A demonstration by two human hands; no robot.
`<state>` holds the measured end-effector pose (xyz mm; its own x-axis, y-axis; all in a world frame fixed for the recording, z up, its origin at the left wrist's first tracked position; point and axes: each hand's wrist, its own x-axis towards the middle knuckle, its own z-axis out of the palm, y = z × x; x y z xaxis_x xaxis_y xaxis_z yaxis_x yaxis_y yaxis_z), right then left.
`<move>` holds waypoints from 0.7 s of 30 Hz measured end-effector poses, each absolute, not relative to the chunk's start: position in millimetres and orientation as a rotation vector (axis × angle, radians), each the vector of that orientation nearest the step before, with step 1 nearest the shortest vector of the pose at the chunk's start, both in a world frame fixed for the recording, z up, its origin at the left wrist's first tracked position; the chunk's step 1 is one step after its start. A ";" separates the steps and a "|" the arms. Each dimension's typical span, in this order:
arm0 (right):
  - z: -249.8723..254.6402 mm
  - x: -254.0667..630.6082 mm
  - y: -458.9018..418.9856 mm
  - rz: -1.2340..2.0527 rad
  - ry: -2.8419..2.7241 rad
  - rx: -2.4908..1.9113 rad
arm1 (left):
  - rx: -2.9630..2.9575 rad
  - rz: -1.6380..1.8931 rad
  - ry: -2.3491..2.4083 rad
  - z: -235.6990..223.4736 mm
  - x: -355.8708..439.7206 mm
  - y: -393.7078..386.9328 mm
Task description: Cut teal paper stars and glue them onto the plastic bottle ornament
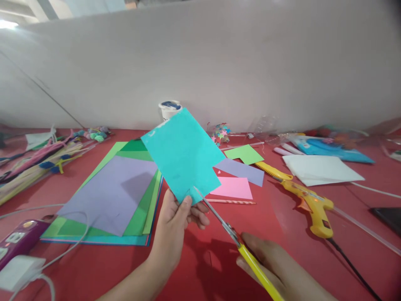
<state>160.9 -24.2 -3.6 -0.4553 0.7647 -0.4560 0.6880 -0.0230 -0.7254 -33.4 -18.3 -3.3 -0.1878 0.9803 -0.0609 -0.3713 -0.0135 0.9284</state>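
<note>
My left hand (180, 213) pinches the lower corner of a turquoise sheet of paper (184, 154), thumb in front and fingers behind. The sheet is held up above the table, tilted, with a notch cut into its right edge. In my right hand (272, 261) is a pair of scissors (232, 232) with yellow handles. Its blades point up and left, and their tips lie against the lower part of the sheet, near my left thumb. Whether the blades are apart is hard to make out.
Stacked coloured paper (109, 196) lies left on the red table. Behind my hands are a pink paper piece (234, 188), a pencil (232, 202) and a green piece (247, 154). A yellow glue gun (308, 205) lies right; a purple power strip (26, 236) with a white plug sits lower left.
</note>
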 end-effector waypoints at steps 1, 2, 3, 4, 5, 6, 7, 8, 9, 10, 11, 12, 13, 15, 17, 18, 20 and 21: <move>-4.2 160.9 -23.4 1.515 -2.133 -1.589 | 0.794 1.489 1.069 -3.0 -34.2 -17.8; -4.6 161.0 -22.6 1.531 -2.125 -1.580 | 0.782 1.488 1.074 -2.7 -35.0 -17.1; -4.9 161.1 -22.0 1.545 -2.117 -1.566 | 0.773 1.485 1.080 -2.5 -35.9 -16.3; -5.0 161.3 -21.6 1.557 -2.110 -1.555 | 0.768 1.478 1.085 -2.4 -36.8 -15.6; -5.1 161.4 -21.4 1.566 -2.106 -1.545 | 0.765 1.470 1.090 -2.4 -37.5 -15.1; -5.0 161.5 -21.7 1.563 -2.105 -1.540 | 0.764 1.464 1.095 -2.3 -38.1 -14.8; -4.9 161.5 -22.4 1.548 -2.106 -1.537 | 0.768 1.460 1.097 -2.1 -38.4 -14.8; -4.7 161.5 -23.4 1.531 -2.110 -1.533 | 0.776 1.459 1.098 -1.9 -38.5 -15.0; -4.4 161.5 -24.8 1.514 -2.113 -1.527 | 0.788 1.465 1.100 -1.6 -38.6 -15.3; -4.1 161.7 -26.4 1.491 -2.109 -1.525 | 0.805 1.483 1.100 -1.2 -38.7 -15.7; -3.8 162.1 -28.0 1.461 -2.101 -1.525 | 0.826 1.507 1.099 -0.9 -39.2 -15.9; -3.6 162.9 -29.5 1.431 -2.093 -1.528 | 0.847 1.534 1.093 -0.5 -40.1 -15.7; -3.3 164.5 -30.7 1.407 -2.095 -1.530 | 0.865 1.561 1.090 0.0 -41.9 -15.1; -3.1 169.9 -31.1 1.376 -2.124 -1.533 | 0.889 1.612 1.104 1.2 -48.4 -12.4; -3.4 178.1 -28.9 1.385 -2.172 -1.524 | 0.898 1.656 1.158 3.0 -59.0 -7.7; -3.6 182.8 -27.1 1.388 -2.190 -1.523 | 0.913 1.682 1.188 4.1 -65.4 -4.8; -4.0 191.8 -23.1 1.352 -2.216 -1.528 | 0.935 1.711 1.213 5.8 -78.9 1.3; -4.0 195.4 -21.4 1.298 -2.221 -1.535 | 0.955 1.693 1.209 6.3 -85.2 4.3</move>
